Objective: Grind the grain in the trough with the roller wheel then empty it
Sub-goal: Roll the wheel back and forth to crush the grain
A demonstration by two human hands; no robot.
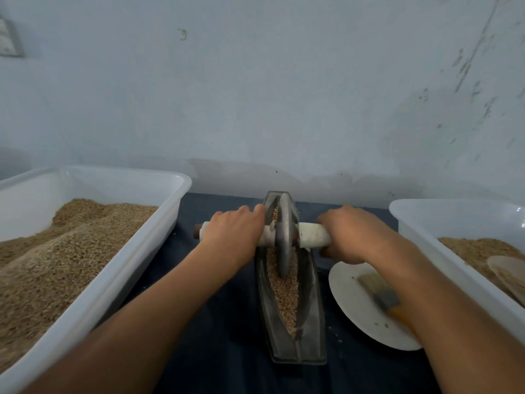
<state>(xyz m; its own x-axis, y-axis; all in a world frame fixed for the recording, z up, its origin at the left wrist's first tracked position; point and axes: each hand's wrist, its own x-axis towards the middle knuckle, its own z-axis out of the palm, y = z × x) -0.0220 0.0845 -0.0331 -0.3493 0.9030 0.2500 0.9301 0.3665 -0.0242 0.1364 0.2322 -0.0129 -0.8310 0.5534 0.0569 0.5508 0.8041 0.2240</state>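
Grain point(284, 291) lies in the long metal trough point(312, 314) at the centre of my view, on the dark-covered bench point(221, 322), running from 6 o'clock toward 12. At 9 o'clock the biggest container, a white plastic tub point(159, 223), is heaped with the same brown grain. At 3 o'clock I see a second white tub point(426, 237), cut off by the frame edge, with a lower layer of grain and a pale scoop-like piece point(508, 271) I can't make out properly. Between trough and right tub sits a white plate point(358, 308) carrying a brush point(377, 291); my right forearm covers its handle end. The roller wheel point(284, 237) stands upright in the far half of the trough, its rim down in the grain. My left hand point(233, 237) is wrapped over the white axle handle point(314, 235) on one side, fingers clamped round it; my right hand point(349, 234) grips the other end likewise, hiding its tip.
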